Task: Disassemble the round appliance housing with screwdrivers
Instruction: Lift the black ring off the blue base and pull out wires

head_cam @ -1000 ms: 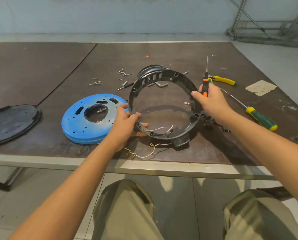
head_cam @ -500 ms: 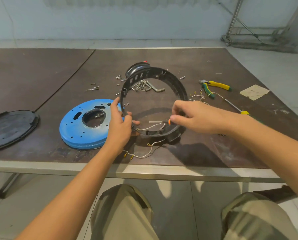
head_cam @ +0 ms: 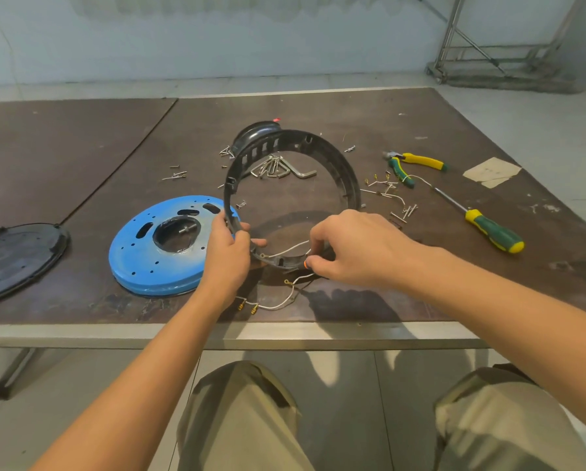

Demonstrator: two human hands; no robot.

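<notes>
Two hands on black housing ring point(head_cam: 346, 171), tilted up at near edge of table point(head_cam: 471, 294), right of blue disc point(head_cam: 155, 256). Your left hand point(head_cam: 228, 253) grips ring's left rim; right hand point(head_cam: 352, 253) pinches orange-ended screwdriver point(head_cam: 305, 264) at near rim. Brace ring firm, seat tip square, keep white wires point(head_cam: 284, 249) clear.

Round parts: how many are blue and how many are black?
Blue: 1, the disc
Black: 3, the ring, the lid and the dome behind the ring
Total: 4
</notes>
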